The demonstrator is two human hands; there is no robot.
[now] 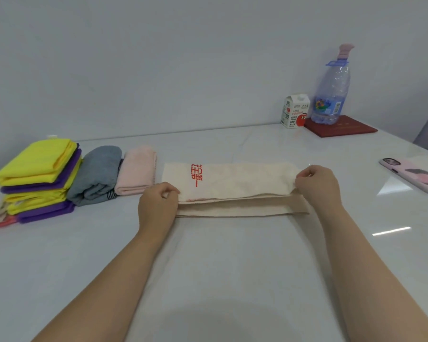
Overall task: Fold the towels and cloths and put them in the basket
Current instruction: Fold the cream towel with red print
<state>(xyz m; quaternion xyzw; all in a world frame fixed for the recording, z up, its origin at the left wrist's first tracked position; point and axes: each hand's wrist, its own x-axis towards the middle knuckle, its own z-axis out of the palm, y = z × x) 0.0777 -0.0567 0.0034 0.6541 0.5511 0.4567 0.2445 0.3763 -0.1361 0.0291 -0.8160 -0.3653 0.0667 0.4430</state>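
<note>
head view: my left hand (158, 202) and right hand (318, 185) each pinch an end of the towel (237, 181) on the table (232, 267), i judge to square its fold; folded cloths (40, 174) sit at left. no basket in view.

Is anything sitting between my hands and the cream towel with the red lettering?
Nothing visible does. The left hand and right hand pinch the cream towel at its two ends. The pink towel lies to its left, out of the way. No basket is in view.
</note>
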